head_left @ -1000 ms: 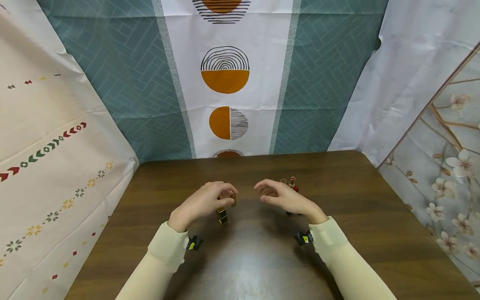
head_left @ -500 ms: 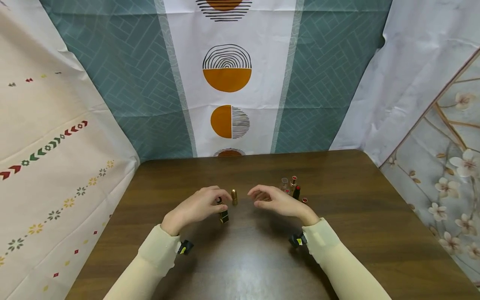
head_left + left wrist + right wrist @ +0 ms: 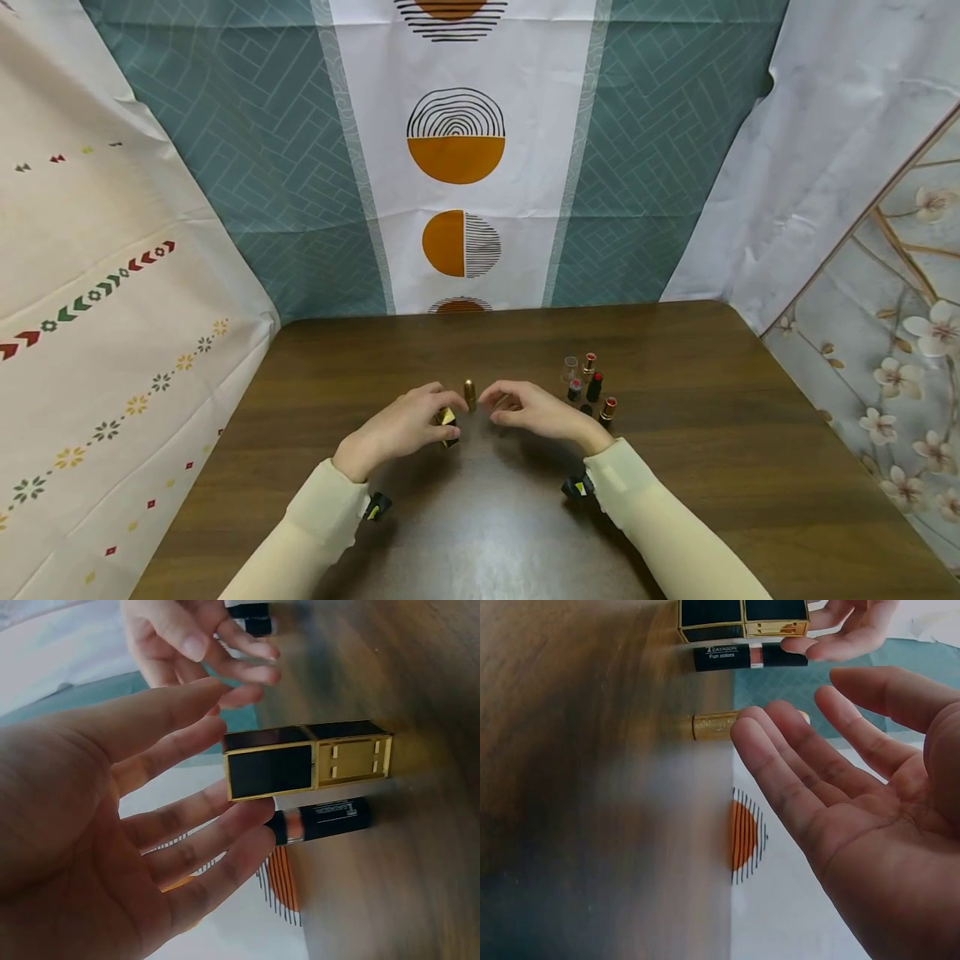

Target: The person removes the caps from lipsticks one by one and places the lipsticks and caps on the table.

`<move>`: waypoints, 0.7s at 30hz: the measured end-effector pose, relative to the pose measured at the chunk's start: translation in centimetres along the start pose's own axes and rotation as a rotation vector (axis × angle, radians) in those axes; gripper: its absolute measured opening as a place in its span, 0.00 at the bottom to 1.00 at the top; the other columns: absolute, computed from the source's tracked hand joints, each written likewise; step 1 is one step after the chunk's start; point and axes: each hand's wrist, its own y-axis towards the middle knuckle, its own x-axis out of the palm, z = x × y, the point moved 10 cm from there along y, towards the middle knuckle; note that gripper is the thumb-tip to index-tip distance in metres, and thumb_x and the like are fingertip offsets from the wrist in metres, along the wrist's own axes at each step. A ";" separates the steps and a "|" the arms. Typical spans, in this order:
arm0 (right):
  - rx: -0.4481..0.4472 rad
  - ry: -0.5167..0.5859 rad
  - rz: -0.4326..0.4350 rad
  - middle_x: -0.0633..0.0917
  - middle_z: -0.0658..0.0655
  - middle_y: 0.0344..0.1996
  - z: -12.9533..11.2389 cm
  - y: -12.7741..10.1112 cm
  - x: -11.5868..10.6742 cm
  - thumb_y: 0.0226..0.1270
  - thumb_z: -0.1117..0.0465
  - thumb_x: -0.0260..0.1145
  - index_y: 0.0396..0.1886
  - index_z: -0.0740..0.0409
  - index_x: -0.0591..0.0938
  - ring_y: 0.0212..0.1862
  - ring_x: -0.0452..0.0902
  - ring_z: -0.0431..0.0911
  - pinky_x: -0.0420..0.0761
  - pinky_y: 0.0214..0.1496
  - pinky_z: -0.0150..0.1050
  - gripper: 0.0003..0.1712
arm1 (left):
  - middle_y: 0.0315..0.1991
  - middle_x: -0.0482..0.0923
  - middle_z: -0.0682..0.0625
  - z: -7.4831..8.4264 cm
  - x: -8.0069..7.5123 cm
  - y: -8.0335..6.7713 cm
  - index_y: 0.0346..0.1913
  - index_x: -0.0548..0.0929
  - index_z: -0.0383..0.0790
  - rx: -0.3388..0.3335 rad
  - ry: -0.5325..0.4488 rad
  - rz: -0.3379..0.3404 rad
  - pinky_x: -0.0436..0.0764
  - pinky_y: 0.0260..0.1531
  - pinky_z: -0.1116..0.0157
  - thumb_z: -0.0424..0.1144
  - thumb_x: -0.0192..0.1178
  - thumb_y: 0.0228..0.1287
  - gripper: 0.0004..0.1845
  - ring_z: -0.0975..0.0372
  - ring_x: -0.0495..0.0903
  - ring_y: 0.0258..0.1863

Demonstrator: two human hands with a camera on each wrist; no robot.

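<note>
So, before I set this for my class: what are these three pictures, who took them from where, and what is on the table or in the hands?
A person wears three cameras. The wide picture comes from the head, looking down at a brown table. The other two come from the wrists, each looking along its own palm. The left hand has its fingertips on a square black-and-gold lipstick, with a round black lipstick beside it. The right hand is open and holds nothing; it is close to a standing gold lipstick. A cluster of small lipsticks stands further right.

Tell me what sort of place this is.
Likely a makeshift recording booth, not a lived-in room: patterned cloths hang as walls on three sides of a dark wooden table, which carries only lipstick tubes.
</note>
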 end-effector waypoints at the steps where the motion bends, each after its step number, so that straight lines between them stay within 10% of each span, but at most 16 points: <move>1: 0.002 0.002 0.000 0.82 0.69 0.56 0.0 0.0 0.1 0.79 0.65 0.62 0.64 0.67 0.78 0.57 0.81 0.54 0.80 0.58 0.48 0.18 | 0.50 0.78 0.48 -0.1 0.1 0.0 0.60 0.84 0.43 -0.003 0.003 0.003 0.80 0.43 0.57 0.40 0.70 0.70 0.18 0.60 0.78 0.40; 21: 0.039 0.017 -0.021 0.83 0.67 0.55 0.9 0.6 1.9 0.79 0.66 0.62 0.64 0.68 0.77 0.56 0.81 0.52 0.80 0.58 0.47 0.19 | 0.42 0.80 0.53 -1.1 0.3 0.3 0.51 0.87 0.40 0.009 0.005 0.065 0.78 0.35 0.63 0.33 0.70 0.68 0.10 0.62 0.76 0.34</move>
